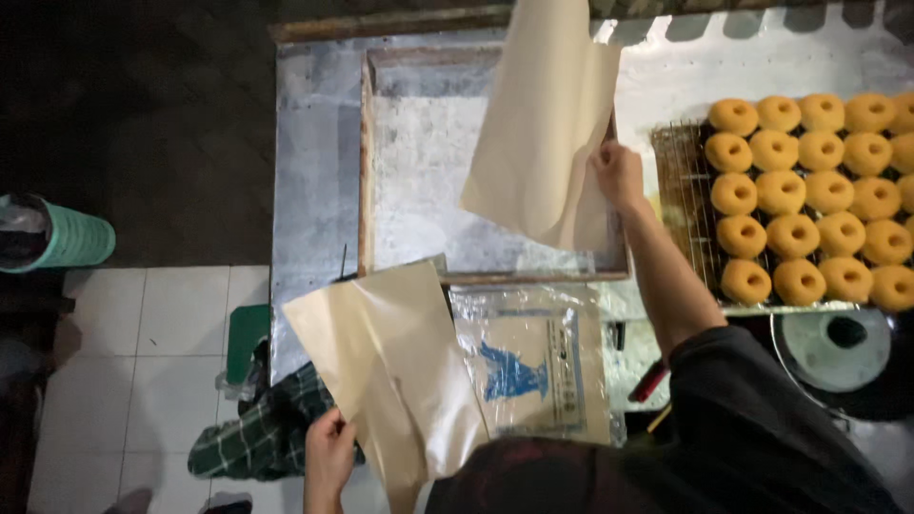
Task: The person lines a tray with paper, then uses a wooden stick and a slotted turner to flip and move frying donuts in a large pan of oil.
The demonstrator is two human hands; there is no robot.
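Brown paper sheet (545, 114) pinched in right fingers (609, 162), second sheet (386, 366) pinched in left fingers (324, 440)

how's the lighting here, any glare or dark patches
Head view: uneven light; the floured metal tray and golden ring doughnuts are brightly lit, the upper left falls to black; glare on the clear plastic bag; the right hand's tan paper sheet looks slightly soft.

a metal-topped table (309, 171) is carrying a wooden-framed tray (419, 162) dusted white with flour, lying at its middle. a wire rack (687, 205) is sitting to the right, holding rows of golden doughnuts (809, 195). a clear plastic bag with a blue print (524, 366) is lying near the front edge, below the tray.
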